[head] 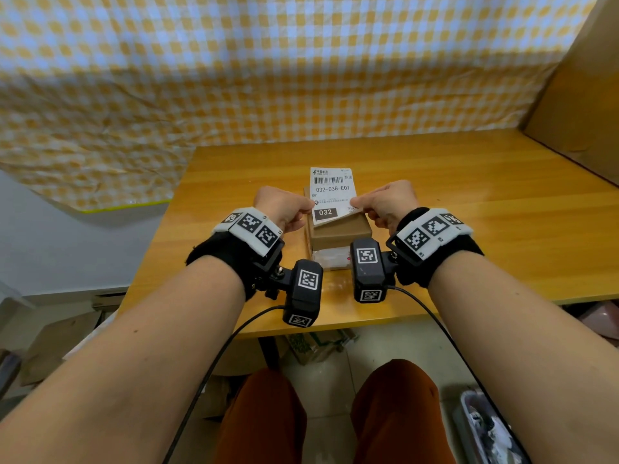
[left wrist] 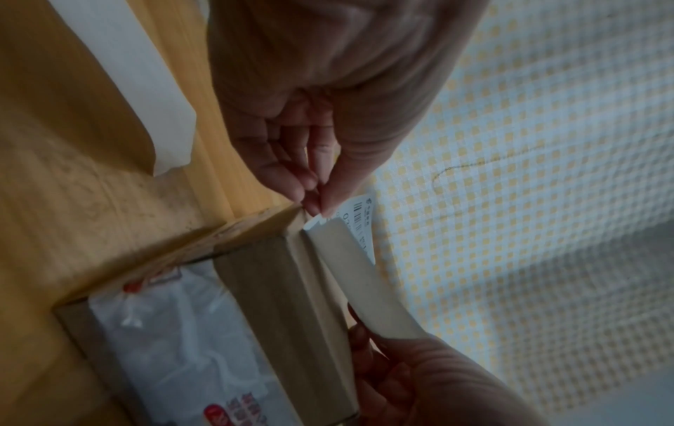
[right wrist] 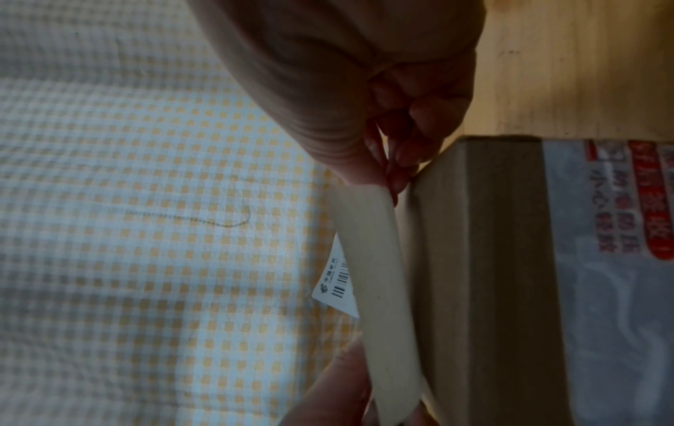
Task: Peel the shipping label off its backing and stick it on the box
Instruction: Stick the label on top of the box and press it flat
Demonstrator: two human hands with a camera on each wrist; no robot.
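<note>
A white shipping label (head: 330, 192) with a barcode and "032-038-E01" is held just above a small brown cardboard box (head: 341, 231) on the table. My left hand (head: 310, 207) pinches its left edge. My right hand (head: 355, 206) pinches its lower right corner. Along the near edge a beige backing layer (head: 336, 221) parts from the printed sheet. The left wrist view shows my left fingertips (left wrist: 315, 199) pinching the sheet's corner, with the beige backing (left wrist: 364, 282) curving over the box (left wrist: 284, 288). In the right wrist view, the right fingertips (right wrist: 390, 175) grip the backing (right wrist: 379, 288) beside the box (right wrist: 485, 259).
A clear plastic package with red print (head: 331, 257) lies under the box on the wooden table (head: 469, 212). A large cardboard sheet (head: 576, 78) leans at the right. Yellow checked cloth (head: 234, 78) hangs behind. The table's front edge runs under my wrists.
</note>
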